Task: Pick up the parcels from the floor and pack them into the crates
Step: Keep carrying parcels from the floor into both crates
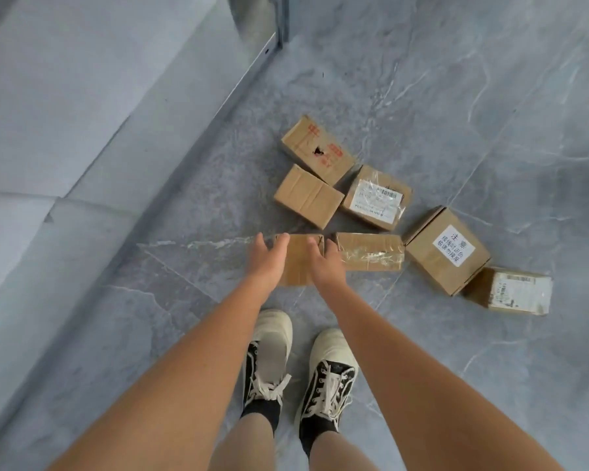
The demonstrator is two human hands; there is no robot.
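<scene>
Seven brown cardboard parcels are observed on the grey marbled tile floor [490, 96], loosely clustered ahead of the person's cream and black laced shoes [300, 368]; both bare arms are extended downward to the nearest plain taped cardboard parcel [298, 263]; the left hand [269, 260] is placed at that parcel's left edge with fingers nearly straight and slightly spread, and the right hand [323, 266] is placed at its right edge with fingers likewise extended; whether either hand actually has hold of the parcel cannot be told. A flat parcel wrapped in clear glossy tape [371, 252] lies just beside it on the right; a larger box with a white printed notice label [447, 251] sits further right, touching a small box with a white barcode label [510, 291]; beyond the hands lie a plain taped box [308, 196], a box with a shipping label under clear film [376, 197], and a box with red print and a torn hole [317, 149]. A pale grey shelf surface with a metal upright [281, 18] runs along the left side; no crate appears in view.
</scene>
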